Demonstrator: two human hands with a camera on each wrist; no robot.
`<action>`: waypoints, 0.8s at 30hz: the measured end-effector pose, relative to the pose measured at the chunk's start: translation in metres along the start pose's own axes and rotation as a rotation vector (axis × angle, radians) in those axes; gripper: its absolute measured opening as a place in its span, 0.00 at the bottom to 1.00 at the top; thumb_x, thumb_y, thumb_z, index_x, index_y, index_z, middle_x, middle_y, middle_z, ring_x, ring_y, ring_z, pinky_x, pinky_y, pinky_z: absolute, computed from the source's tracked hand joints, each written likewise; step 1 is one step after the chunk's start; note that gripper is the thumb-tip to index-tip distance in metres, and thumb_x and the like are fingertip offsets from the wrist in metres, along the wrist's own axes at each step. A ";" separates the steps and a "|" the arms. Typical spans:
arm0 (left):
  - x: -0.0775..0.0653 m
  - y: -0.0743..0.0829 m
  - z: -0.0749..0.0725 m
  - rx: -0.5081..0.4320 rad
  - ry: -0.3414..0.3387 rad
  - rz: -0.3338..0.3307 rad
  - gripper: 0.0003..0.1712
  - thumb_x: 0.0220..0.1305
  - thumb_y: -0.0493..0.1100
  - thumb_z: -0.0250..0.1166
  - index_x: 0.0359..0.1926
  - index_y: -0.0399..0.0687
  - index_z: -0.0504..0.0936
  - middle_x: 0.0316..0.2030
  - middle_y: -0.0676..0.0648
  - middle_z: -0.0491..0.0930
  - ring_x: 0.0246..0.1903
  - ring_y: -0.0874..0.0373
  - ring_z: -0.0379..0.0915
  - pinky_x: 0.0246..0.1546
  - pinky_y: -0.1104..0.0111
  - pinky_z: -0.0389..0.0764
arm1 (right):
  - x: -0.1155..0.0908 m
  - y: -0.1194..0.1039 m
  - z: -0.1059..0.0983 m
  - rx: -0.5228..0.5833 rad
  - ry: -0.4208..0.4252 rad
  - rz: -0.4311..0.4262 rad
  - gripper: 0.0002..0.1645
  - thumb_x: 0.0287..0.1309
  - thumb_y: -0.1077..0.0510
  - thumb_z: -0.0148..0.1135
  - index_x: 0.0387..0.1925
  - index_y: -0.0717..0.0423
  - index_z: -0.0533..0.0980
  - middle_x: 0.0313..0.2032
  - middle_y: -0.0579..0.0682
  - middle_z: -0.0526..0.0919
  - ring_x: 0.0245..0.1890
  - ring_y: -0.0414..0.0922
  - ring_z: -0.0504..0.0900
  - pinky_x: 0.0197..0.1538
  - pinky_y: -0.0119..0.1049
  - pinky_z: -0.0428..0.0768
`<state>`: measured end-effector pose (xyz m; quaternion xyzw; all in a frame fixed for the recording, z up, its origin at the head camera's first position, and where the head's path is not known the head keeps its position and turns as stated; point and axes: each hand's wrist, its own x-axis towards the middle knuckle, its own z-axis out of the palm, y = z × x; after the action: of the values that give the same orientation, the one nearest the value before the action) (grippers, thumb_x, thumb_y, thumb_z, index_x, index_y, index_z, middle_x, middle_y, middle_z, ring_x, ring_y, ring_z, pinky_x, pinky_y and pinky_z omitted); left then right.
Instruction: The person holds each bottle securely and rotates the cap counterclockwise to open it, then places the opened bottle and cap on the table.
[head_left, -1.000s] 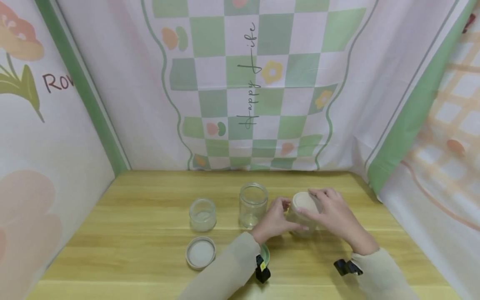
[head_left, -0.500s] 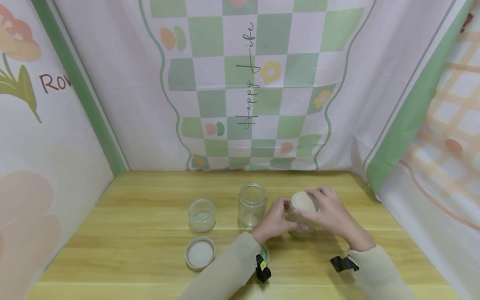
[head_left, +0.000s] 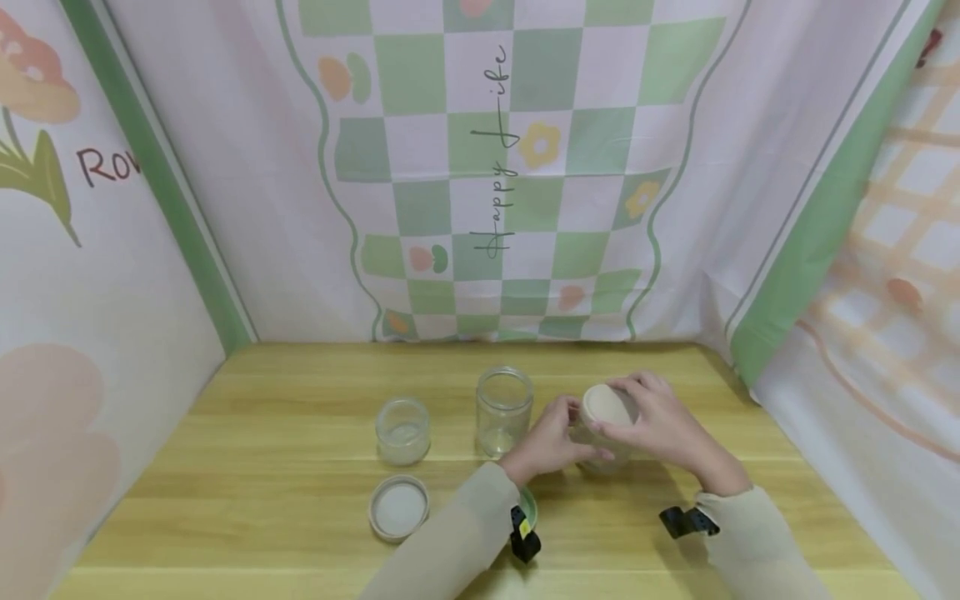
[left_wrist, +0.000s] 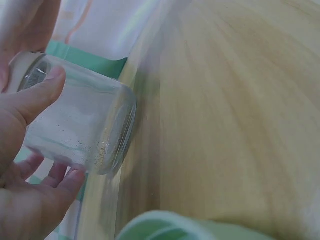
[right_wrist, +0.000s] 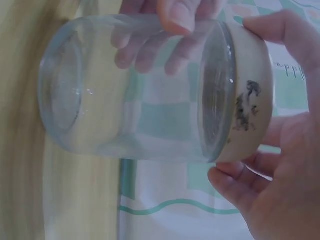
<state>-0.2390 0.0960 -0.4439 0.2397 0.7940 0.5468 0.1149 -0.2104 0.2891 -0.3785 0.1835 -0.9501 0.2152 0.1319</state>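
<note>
Mid-job, by my read: left hand [head_left: 551, 442] wraps the glass jar [right_wrist: 135, 95] at table [head_left: 262, 467] 3 o'clock, right hand [head_left: 660, 425] grips its cream lid [head_left: 606, 406]; two jars at 9 o'clock stand uncapped.

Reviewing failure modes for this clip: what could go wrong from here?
1. The glass jar is held between the left hand on its body and the right hand on the cream lid; a slip could drop it on the table.
2. The tall open jar stands right beside the left hand; a sideways move may knock it over.
</note>
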 end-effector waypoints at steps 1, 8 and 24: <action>0.000 0.000 0.000 0.005 -0.006 0.005 0.43 0.51 0.52 0.81 0.63 0.49 0.67 0.57 0.56 0.69 0.55 0.63 0.67 0.58 0.63 0.74 | 0.000 0.001 -0.001 0.011 -0.010 -0.011 0.43 0.50 0.41 0.76 0.57 0.67 0.76 0.48 0.60 0.76 0.46 0.57 0.72 0.40 0.53 0.80; 0.002 -0.002 -0.001 -0.003 -0.017 0.017 0.44 0.51 0.52 0.80 0.64 0.49 0.67 0.57 0.57 0.69 0.55 0.64 0.67 0.58 0.65 0.74 | 0.006 0.012 -0.011 0.121 -0.155 -0.077 0.43 0.51 0.50 0.75 0.65 0.65 0.72 0.56 0.62 0.73 0.51 0.57 0.70 0.42 0.46 0.77; -0.001 0.000 0.000 -0.037 -0.020 -0.006 0.42 0.52 0.49 0.81 0.64 0.50 0.67 0.56 0.57 0.70 0.54 0.63 0.68 0.58 0.65 0.73 | 0.004 0.012 -0.020 0.199 -0.244 -0.071 0.40 0.60 0.50 0.69 0.69 0.63 0.68 0.62 0.63 0.70 0.59 0.61 0.67 0.52 0.59 0.75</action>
<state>-0.2378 0.0959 -0.4438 0.2403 0.7834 0.5586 0.1287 -0.2156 0.3068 -0.3639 0.2540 -0.9260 0.2793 0.0042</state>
